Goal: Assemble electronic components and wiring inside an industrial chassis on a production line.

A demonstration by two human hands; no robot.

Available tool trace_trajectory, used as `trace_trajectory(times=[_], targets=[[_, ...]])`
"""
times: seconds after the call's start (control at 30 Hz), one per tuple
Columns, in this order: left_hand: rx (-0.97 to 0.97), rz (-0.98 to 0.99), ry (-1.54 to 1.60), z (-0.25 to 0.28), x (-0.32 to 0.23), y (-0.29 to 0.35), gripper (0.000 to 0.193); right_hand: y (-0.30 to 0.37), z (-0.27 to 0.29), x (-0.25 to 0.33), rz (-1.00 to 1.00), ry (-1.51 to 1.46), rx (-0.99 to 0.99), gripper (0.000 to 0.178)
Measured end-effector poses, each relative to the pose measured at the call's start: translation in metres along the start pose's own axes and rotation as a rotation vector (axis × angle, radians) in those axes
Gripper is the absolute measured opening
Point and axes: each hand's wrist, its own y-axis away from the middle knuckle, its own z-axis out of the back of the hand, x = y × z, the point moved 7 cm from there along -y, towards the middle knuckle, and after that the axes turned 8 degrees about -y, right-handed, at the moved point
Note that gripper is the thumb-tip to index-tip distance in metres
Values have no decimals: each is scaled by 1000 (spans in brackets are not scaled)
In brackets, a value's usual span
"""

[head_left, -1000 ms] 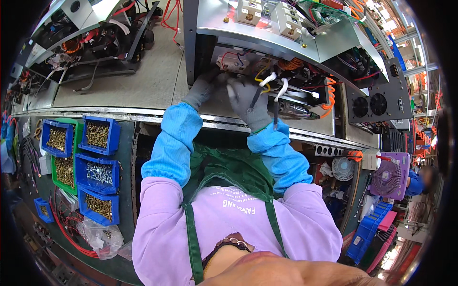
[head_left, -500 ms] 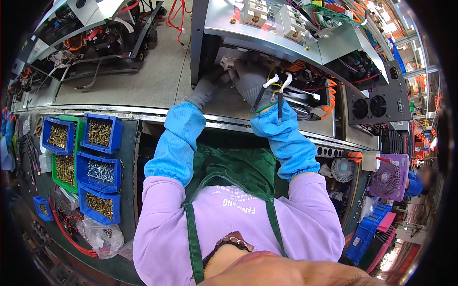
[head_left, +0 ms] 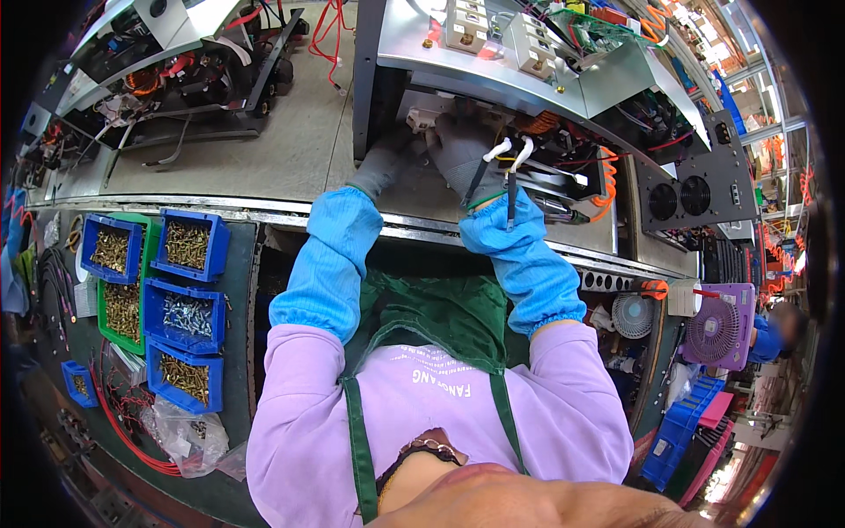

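Both of my hands, in grey gloves, reach inside the open front of a metal equipment cabinet. My right hand is bent at a pale block-shaped part under the cabinet's top plate; its fingertips are hidden in shadow. Lower and to the left, my left hand reaches in beside it, its fingers out of sight behind the right hand and in the dark. Two black cables with white-wrapped ends hang by my right wrist. An orange coil sits deeper in the cabinet.
Blue bins of screws and a green tray lie at the left. Another opened unit stands at the back left. A screwdriver-like tool lies right of my wrist. Fans stand at the right, near a person in blue.
My hands stay in nearly the same place inside the cabinet. The hanging cables by my right wrist have shifted slightly, and the view has moved a little.
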Motion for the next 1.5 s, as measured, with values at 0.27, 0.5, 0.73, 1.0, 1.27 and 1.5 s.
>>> trace_trajectory(times=[0.27, 0.5, 0.73, 1.0, 1.27, 1.5], targets=[[26, -23, -50, -2, 19, -4, 44, 62, 49, 24, 85, -128, 64, 33], [146, 166, -8, -2, -16, -3, 42, 172, 59, -156, -368, 218, 698, 30], [131, 239, 293, -10, 18, -7, 40, 178, 58, -180, -545, 35, 805, 61], [87, 201, 807, -19, 25, -7, 39, 183, 71, -143, -452, 6, 828, 38], [121, -131, -198, -14, 7, -19, 40, 260, 102, -3, -1660, -1651, 496, 56], [112, 24, 235, -15, 24, -21, 21, 203, 71, 78, -1163, -1851, 333, 97]])
